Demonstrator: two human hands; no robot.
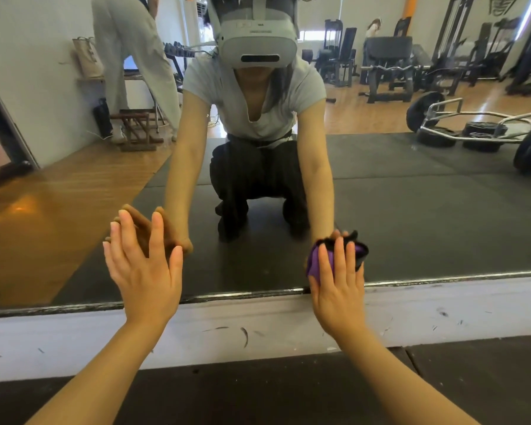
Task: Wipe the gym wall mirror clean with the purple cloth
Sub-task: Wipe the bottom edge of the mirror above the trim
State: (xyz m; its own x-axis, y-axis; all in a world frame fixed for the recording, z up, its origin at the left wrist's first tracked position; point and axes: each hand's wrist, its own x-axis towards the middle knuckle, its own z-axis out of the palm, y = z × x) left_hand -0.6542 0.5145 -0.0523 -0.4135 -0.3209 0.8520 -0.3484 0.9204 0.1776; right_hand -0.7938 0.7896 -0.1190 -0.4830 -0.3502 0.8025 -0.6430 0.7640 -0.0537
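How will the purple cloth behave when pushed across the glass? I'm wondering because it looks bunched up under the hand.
The purple cloth is probably soft and floppy: it lies crumpled under the right hand, with folds poking out past the fingers. It likely weighs little and slides easily on the smooth mirror, though loose edges may trail or fold over.

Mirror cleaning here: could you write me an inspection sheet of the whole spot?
Surface: wall mirror, bottom edge just above a scuffed white ledge.
Job's things: purple cloth pressed low on the glass.
Clutter: nothing seen.
Grippers: right hand presses the cloth with straight fingers; left hand flat, fingers spread, at the glass.
Cables: nothing seen.
Surroundings: black floor mat; reflected gym machines and weights.
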